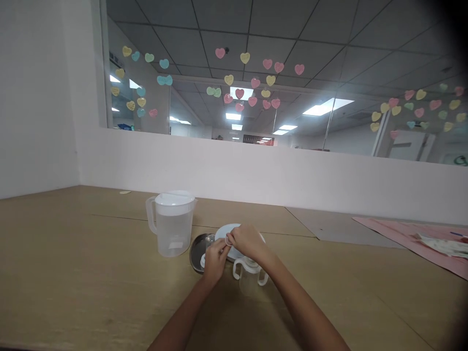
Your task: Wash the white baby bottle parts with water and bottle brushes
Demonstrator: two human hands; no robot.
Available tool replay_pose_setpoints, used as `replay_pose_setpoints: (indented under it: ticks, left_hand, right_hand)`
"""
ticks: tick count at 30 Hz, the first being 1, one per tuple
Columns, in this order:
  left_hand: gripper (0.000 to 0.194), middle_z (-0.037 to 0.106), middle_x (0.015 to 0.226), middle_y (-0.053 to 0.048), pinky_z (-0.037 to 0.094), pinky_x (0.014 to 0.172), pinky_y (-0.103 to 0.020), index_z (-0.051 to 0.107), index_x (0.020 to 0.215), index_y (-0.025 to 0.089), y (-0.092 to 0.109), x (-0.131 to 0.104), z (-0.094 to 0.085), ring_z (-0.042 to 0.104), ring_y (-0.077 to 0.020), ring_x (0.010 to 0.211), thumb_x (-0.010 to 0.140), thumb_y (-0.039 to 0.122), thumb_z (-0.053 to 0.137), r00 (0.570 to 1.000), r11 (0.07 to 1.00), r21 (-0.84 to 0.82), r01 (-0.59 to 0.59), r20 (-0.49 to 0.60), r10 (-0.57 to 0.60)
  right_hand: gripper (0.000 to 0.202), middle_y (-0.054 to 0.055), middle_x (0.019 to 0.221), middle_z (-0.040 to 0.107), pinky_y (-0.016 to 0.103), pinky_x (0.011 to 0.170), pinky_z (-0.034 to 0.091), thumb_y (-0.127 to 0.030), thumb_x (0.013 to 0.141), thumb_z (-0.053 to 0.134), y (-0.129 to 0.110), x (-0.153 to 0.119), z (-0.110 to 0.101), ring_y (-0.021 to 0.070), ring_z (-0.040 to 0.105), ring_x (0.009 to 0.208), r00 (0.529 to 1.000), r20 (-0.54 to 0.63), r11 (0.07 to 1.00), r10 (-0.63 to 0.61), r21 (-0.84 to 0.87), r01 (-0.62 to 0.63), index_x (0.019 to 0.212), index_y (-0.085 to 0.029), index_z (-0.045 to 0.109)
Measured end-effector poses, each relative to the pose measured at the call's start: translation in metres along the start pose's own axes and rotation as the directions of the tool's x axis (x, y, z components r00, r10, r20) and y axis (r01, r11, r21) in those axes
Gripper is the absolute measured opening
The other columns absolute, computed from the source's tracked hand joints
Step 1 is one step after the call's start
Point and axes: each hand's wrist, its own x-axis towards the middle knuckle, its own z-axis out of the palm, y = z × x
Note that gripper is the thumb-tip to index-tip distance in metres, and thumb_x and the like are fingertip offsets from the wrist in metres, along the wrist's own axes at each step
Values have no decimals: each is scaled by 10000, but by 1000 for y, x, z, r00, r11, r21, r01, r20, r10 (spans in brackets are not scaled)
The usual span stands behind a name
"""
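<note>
My left hand and my right hand meet above a white plate. Between their fingertips is a small pale, round-edged piece, pinched from both sides; its exact kind is too small to make out. Just below my right hand stands a clear baby bottle with a white two-handled collar, upright on the table. Beside my left hand lies a shiny metal tray, holding a small white part and a clear part partly hidden by the hand.
A translucent lidded pitcher of clear liquid stands left of the tray on the wooden table. Farther right are a grey mat and a pink cloth with papers. A white wall and a window with heart-shaped notes rise behind.
</note>
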Motion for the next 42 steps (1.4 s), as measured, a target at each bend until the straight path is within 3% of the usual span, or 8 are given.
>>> replay_pose_setpoints:
  ticks: [5,11,16,25,32,36,39,42]
  left_hand:
    - [286,627,786,-54,404,686,-258,617,723,160,2,3,-4,542,-153,741,813,310,391,997,998,-58,17,-78,-21]
    - [264,616,741,-40,401,690,-241,607,703,159,3,3,-3,545,-148,750,808,309,417,995,998,-64,8,-99,-15]
    - [282,604,688,-27,386,633,-219,590,664,146,3,1,-1,525,-130,677,807,317,417,994,999,-25,26,-108,-29]
    - [284,547,652,-6,341,595,-198,563,655,140,4,2,0,484,-100,633,824,309,411,986,997,-67,24,-165,-35]
    - [284,563,628,-7,349,581,-199,557,630,135,1,0,4,491,-100,602,804,313,421,979,981,-157,112,-150,-136]
    - [274,574,634,-10,360,567,-199,576,626,136,1,0,4,502,-108,611,787,313,442,985,978,-177,112,-113,-133]
    - [282,575,616,-8,358,559,-200,577,605,136,4,1,6,501,-107,596,785,306,443,989,978,-172,122,-67,-135]
    - [298,579,620,-8,360,567,-200,579,613,135,7,2,9,505,-107,602,797,315,429,990,975,-177,133,-29,-140]
  right_hand:
    - [305,124,774,648,249,577,389,-259,855,380,-2,3,7,200,599,722,999,17,999,-46,8,45,754,-143,643]
    - [321,98,782,638,248,580,364,-391,839,392,1,-1,-7,188,587,716,998,-41,998,49,44,-47,838,-153,608]
    - [182,52,793,620,227,544,299,-308,815,462,7,1,-6,153,556,711,993,-85,990,-85,107,94,781,-165,570]
    - [234,37,770,561,230,597,292,-274,891,344,7,-10,-30,126,494,698,886,-459,961,-69,207,182,786,-161,520]
    - [242,29,799,586,216,586,298,-384,847,437,10,-3,-15,117,515,687,964,-252,915,-89,363,179,867,-173,554]
    - [190,38,792,591,215,606,299,-290,858,437,14,7,-1,121,529,723,975,-185,931,-127,318,181,822,-166,577]
    - [260,41,737,585,219,581,292,-248,874,398,15,10,-1,117,526,681,966,-207,947,-155,246,205,704,-154,571]
    - [285,32,666,568,219,560,299,-231,867,401,13,8,-11,108,511,631,922,-367,946,-121,239,219,648,-149,562]
